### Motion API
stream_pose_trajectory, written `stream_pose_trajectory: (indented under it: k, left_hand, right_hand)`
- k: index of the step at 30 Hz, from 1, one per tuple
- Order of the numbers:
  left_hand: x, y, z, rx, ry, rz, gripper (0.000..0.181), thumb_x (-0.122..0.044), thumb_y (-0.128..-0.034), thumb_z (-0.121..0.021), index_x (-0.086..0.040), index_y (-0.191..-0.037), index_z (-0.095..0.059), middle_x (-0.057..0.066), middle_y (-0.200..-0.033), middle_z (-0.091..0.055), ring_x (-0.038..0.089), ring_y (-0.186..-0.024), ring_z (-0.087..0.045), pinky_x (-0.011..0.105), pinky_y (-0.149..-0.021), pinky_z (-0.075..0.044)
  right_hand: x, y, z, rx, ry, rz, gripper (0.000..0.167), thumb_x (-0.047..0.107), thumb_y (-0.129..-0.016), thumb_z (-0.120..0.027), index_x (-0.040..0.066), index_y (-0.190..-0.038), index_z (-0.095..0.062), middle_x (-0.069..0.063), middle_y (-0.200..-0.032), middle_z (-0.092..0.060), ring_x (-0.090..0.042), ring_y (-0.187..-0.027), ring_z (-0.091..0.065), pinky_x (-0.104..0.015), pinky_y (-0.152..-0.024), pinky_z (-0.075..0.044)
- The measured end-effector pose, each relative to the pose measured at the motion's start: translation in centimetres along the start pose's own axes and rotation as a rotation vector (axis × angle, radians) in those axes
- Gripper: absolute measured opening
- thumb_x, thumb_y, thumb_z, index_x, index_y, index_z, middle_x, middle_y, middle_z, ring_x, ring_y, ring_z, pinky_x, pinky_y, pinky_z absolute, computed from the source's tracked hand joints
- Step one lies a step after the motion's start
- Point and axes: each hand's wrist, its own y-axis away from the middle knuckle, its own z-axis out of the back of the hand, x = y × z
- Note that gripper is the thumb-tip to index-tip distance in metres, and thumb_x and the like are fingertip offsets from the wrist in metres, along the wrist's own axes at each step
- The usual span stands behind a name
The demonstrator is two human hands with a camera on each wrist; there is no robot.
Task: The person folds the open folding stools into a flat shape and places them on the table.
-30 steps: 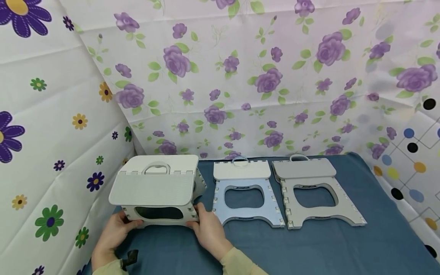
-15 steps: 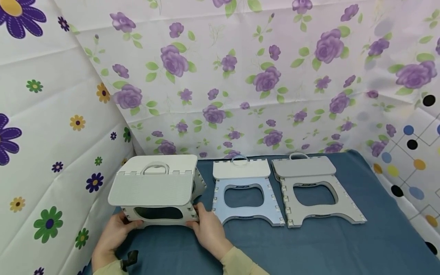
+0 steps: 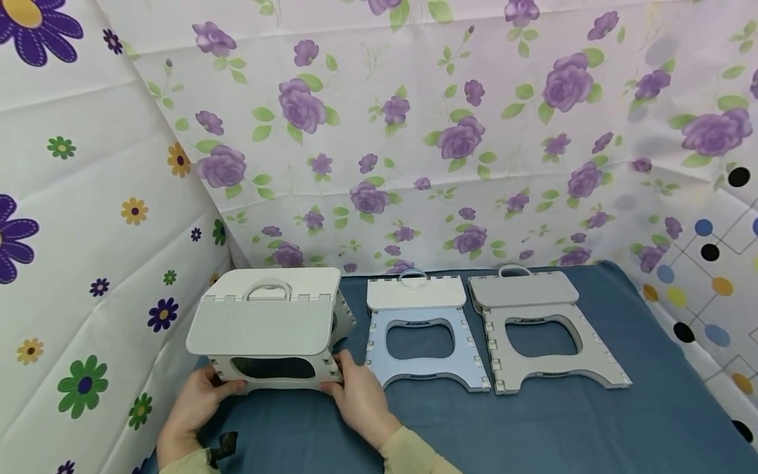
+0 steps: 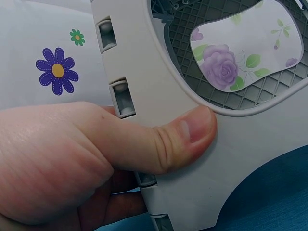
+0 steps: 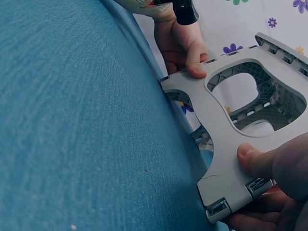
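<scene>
An unfolded folding step stool [image 3: 260, 326], pale grey-green and white with a loop handle on top, stands at the left of the blue cloth. My left hand [image 3: 198, 401] grips its near leg panel at the left edge; in the left wrist view the thumb [image 4: 187, 134] presses the panel's face below the oval opening, fingers behind the hinged edge. My right hand [image 3: 361, 395] grips the same panel at the right edge, its thumb [image 5: 255, 159] on the face in the right wrist view. Fingertips behind the panel are partly hidden.
To the right, a blue and white folded step stool [image 3: 426, 336] and a grey folded step stool [image 3: 539, 329] lie flat side by side. Blue cloth [image 3: 503, 434] covers the table. Flowered sheets [image 3: 414, 131] rise behind and at the left; a dotted sheet [image 3: 716, 276] hangs right.
</scene>
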Motion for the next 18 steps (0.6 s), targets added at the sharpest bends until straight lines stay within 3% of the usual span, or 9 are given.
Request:
stream_pose_trajectory:
  k: [9,18]
  left_hand:
    - [0.39,0.01,0.07,-0.005,-0.024,0.003,0.032,-0.013,-0.0968,-0.082,0.009,-0.117,-0.069,0.011,-0.104,-0.075,0.017,-0.087,-0.065,0.03,-0.073,-0.054]
    - [0.35,0.08,0.04,0.002,0.012,-0.025,0.032,-0.013,-0.0961,-0.083,0.008,-0.116,-0.07,0.01,-0.102,-0.075,0.015,-0.086,-0.067,0.03,-0.074,-0.055]
  right_hand:
    - [0.03,0.13,-0.1,0.009,-0.008,-0.008,0.04,0.034,-0.096,-0.081,0.016,-0.127,-0.063,-0.004,-0.106,-0.079,-0.012,-0.083,-0.074,-0.029,-0.066,-0.056]
    - [0.0,0.08,0.01,0.018,-0.019,-0.014,0.038,0.035,-0.098,-0.08,0.016,-0.125,-0.062,-0.004,-0.103,-0.078,-0.01,-0.078,-0.072,-0.028,-0.063,-0.056]
